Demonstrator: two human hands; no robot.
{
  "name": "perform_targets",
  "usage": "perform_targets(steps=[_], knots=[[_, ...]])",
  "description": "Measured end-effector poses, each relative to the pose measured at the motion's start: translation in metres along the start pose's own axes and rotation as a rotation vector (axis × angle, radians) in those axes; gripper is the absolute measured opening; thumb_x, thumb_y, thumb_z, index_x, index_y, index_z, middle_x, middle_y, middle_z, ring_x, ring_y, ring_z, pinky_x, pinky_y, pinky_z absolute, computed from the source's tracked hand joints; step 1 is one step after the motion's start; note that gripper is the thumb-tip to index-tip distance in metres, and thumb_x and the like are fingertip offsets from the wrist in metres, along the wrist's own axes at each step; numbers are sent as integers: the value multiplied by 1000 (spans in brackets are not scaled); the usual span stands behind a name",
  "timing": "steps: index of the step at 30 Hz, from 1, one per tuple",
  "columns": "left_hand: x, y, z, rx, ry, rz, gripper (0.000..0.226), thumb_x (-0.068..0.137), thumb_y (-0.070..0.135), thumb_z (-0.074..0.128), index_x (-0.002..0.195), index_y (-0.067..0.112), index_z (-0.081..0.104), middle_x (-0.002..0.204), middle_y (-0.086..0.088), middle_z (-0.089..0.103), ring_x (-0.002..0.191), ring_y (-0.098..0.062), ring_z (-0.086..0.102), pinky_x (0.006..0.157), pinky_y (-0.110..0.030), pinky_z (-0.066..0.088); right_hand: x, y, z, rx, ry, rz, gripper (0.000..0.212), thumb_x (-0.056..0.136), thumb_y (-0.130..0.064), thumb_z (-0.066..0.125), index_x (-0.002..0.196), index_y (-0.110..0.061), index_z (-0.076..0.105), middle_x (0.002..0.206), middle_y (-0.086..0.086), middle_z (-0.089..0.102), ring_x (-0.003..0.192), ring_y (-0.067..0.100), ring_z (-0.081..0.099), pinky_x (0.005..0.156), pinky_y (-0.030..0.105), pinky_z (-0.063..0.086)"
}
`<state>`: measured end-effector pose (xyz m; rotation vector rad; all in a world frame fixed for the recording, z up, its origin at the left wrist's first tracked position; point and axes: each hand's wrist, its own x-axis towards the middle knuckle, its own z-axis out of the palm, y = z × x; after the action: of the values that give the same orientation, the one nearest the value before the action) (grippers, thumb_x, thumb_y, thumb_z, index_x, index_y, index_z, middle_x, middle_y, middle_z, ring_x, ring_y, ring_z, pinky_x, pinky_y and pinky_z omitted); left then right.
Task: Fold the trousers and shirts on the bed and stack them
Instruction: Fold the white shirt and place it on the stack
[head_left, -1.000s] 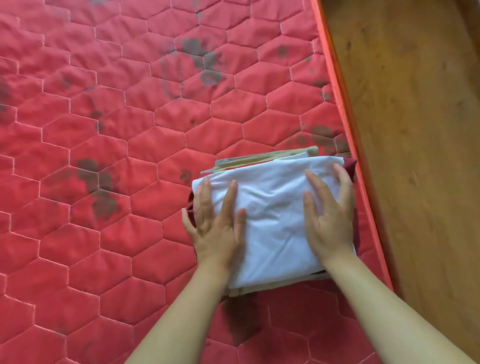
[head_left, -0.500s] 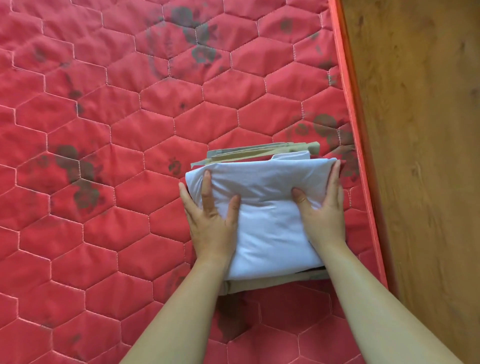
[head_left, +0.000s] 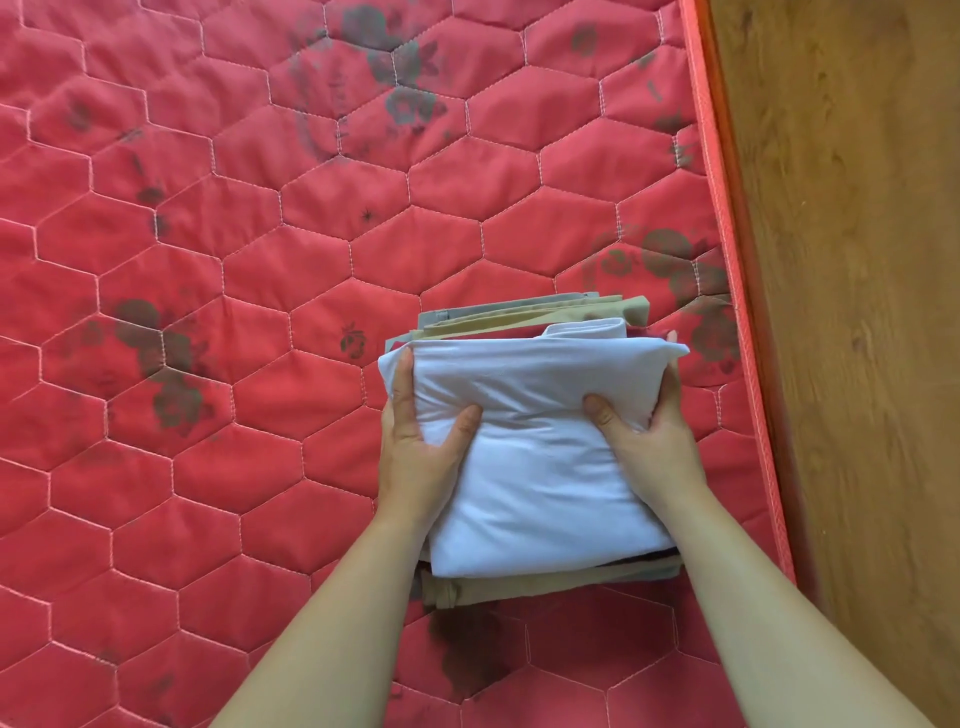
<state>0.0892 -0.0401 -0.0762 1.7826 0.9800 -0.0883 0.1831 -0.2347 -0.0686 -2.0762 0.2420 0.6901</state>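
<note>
While both hands are clamping the stack (head_left: 540, 467), left hand (head_left: 421, 457) and right hand (head_left: 649, 447) thumbs on top, fingers wrapping the sides; soft, floppy, gripping low under the khaki trousers (head_left: 545, 584) is looking safest.

- Fingers of the left hand (head_left: 423, 452) and right hand (head_left: 649, 441) are tucked out of sight beneath the stack's sides.
- The white shirt (head_left: 540, 452) covers the garments below; only edges show.
- Forearms leave the lower frame edge.

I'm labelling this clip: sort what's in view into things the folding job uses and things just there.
Job:
- white folded garment, top of stack
- khaki folded trousers beneath
- left hand and right hand, each closed on a stack side

Just there:
- red quilted mattress
- wooden floor
</note>
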Motion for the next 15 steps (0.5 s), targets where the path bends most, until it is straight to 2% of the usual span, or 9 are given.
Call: perform_targets(steps=[5,8,10,11,13,15], knots=[[-1,-1,-4,-38,-49,-12,80,68,64,62,126,74,8,131,13,45,116,-13,52,90,-28,39,-2,2,-2,39,-51,-3,95,51,-79,63,132,-57,17,111,-21,59,109,14,58,93,35,45],[-6,-3,-5,-17,-41,-2,78,69,63,61,125,75,8,131,12,47,113,-15,53,90,-30,42,-12,7,-4,61,-38,-33,97,58,-75,63,140,-51,15,110,-33,55,112,11,56,95,34,44],[-13,-8,-6,-15,-34,-5,77,68,64,59,124,75,8,127,15,47,111,-14,53,89,-30,41,-24,12,-3,56,-2,-64,90,65,-73,53,141,-54,7,115,-41,50,116,7,52,92,29,41],[-16,-11,-6,-16,-30,-5,76,67,65,58,124,75,8,124,17,46,110,-13,53,87,-29,39,-31,15,-2,43,19,-81,87,68,-73,48,141,-55,3,123,-37,49,120,7,49,93,30,40],[-21,-17,-7,-14,-25,-3,75,68,64,57,124,76,8,123,17,46,108,-13,53,86,-27,38,-40,19,0,-15,52,-116,82,73,-72,42,140,-56,-3,142,-19,42,129,10,43,100,33,38],[-21,-23,-7,-15,-25,9,74,71,62,58,123,76,9,126,14,48,109,-15,53,88,-29,38,-40,23,2,-61,17,-156,77,77,-68,42,136,-60,-8,150,-10,33,135,12,35,107,36,35]])
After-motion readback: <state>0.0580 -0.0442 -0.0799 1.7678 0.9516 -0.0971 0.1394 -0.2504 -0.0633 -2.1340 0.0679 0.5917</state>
